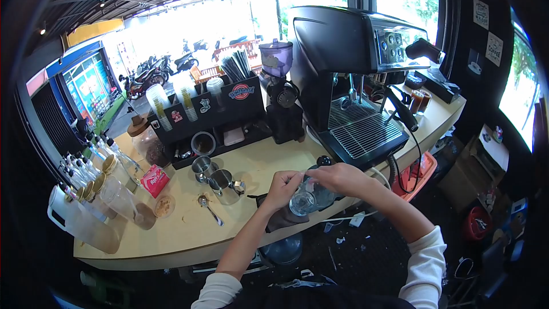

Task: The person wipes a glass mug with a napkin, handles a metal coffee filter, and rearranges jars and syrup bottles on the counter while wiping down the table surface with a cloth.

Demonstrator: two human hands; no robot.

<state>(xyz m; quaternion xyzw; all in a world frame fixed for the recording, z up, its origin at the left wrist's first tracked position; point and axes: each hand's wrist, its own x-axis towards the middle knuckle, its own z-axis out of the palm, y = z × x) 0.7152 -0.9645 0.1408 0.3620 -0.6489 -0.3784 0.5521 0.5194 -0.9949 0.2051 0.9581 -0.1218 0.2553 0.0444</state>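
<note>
My left hand [284, 187] and my right hand [343, 180] meet over the front edge of the counter, fingertips almost touching. Both sets of fingers are bent closed; what is pinched between them is hidden. Just beneath is a clear drinking glass [302, 202], seen from above. Beside it, under my right hand, is a bluish clear vessel [325, 195], partly covered. A dark cloth [286, 221] lies below the glass at the counter edge. A round black knob [324, 161] shows behind my right hand. Left of my left hand stands a steel milk pitcher [225, 187].
An espresso machine [360, 131] and a coffee grinder [282, 106] stand behind my hands. A spoon [211, 210], a second steel cup [202, 169], a red packet [154, 181] and a clear pitcher [80, 223] are on the counter [189, 232]. A black organizer [214, 109] holds cups and straws.
</note>
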